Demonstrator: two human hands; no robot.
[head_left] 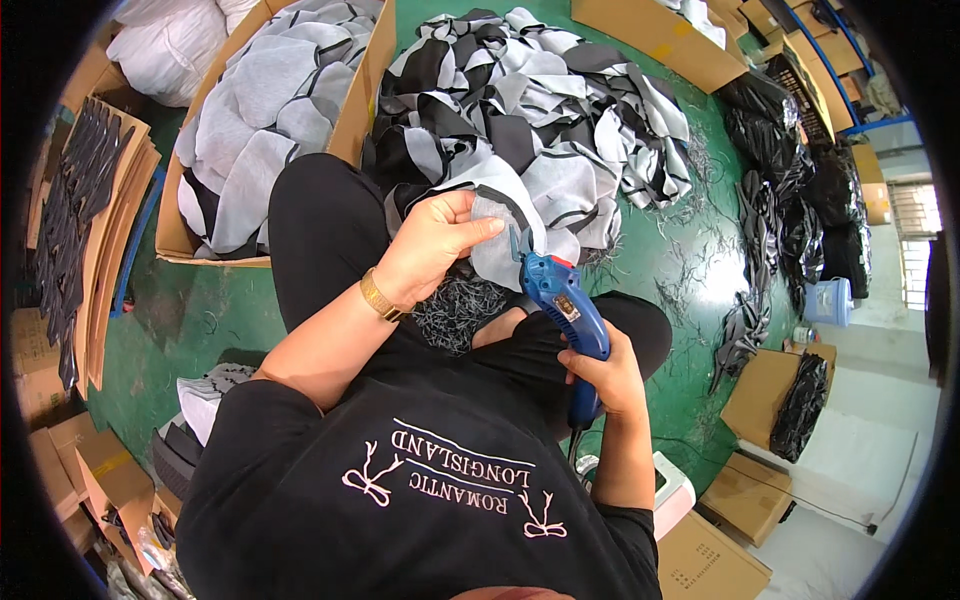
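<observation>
My left hand [440, 240] pinches the edge of a grey and black fabric piece [497, 205] between thumb and fingers. In my right hand [612, 365] is a blue handheld electric fabric cutter [565, 300], its fingers wrapped round the grip. The cutter's blade end points away from me and meets the fabric edge just right of my left thumb. A cord leads down from the handle. Beyond my hands lies a large heap of similar grey and black fabric pieces [570, 110]. Dark thread trimmings [460, 315] are piled between my legs.
To the far left stands a cardboard box [372, 85] full of fabric pieces. Another carton [655, 45] is at the far right. Black plastic bags [765, 125] line the right side, with a light blue bucket [828, 302]. Thread scraps [660, 265] litter the green floor [700, 330].
</observation>
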